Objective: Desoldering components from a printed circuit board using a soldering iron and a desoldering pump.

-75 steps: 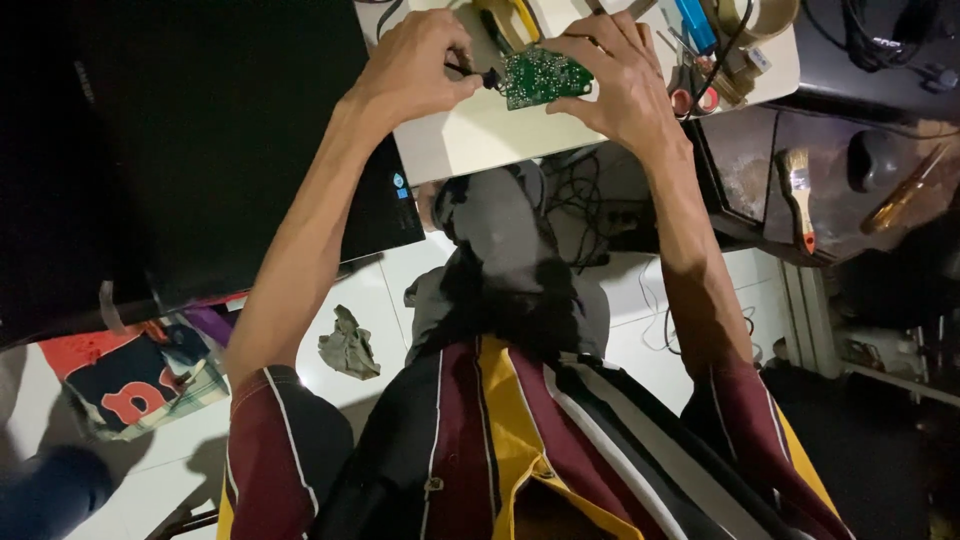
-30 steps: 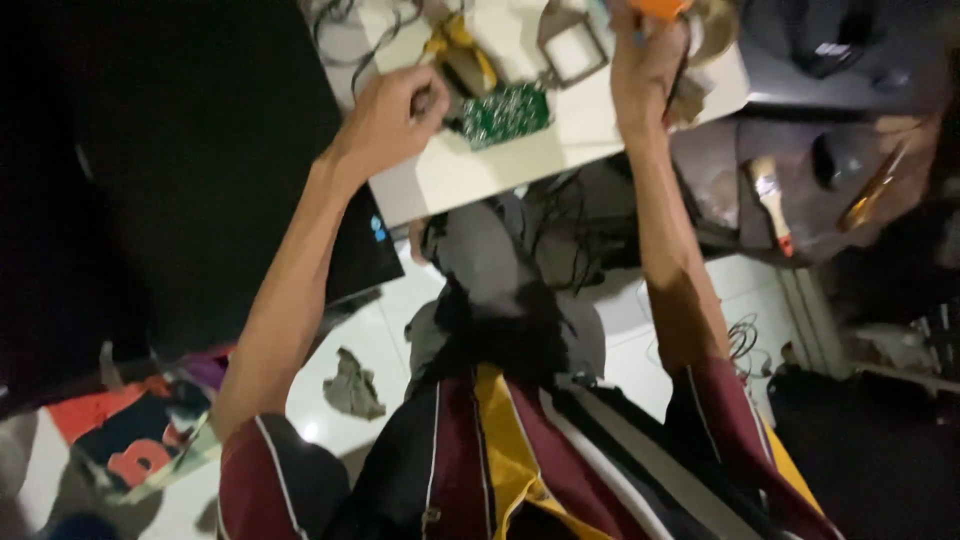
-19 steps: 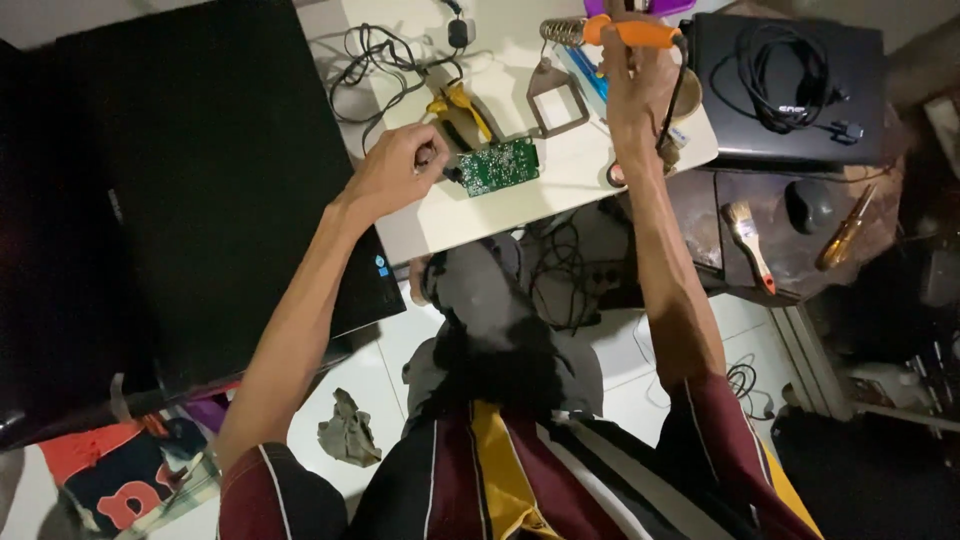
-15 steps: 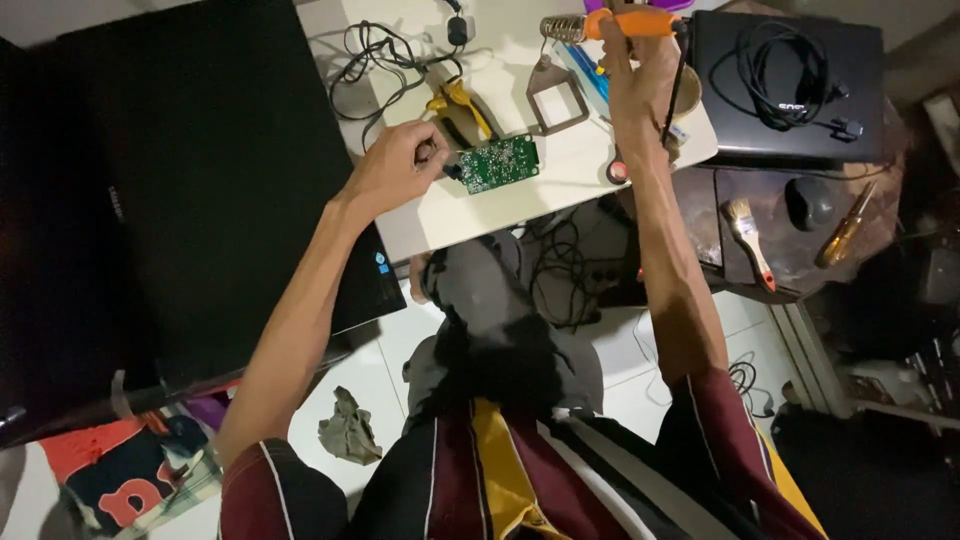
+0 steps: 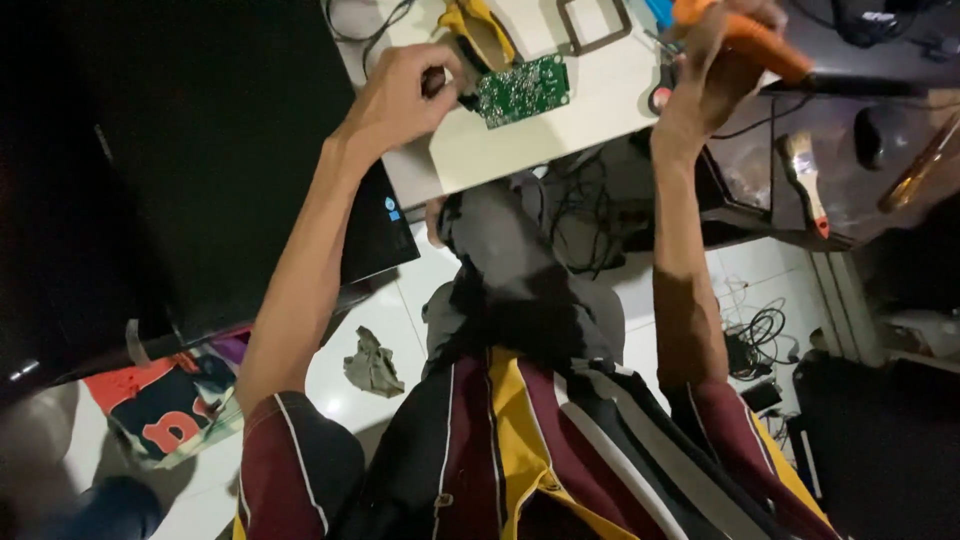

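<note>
Since half a second ago, the view has closed in and the right hand (image 5: 712, 62) has carried its orange-handled tool (image 5: 745, 35) lower, fingers wrapped around it. At upper centre, the green circuit board (image 5: 522, 90) lies on the white tabletop (image 5: 520, 150), steadied by the left hand (image 5: 400, 95), whose fingers pinch a dark part at its edge. The tool's tip is cut off above.

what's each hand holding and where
Right hand grips an orange-handled tool around its handle. Left hand holds the green circuit board at its left edge.
</note>
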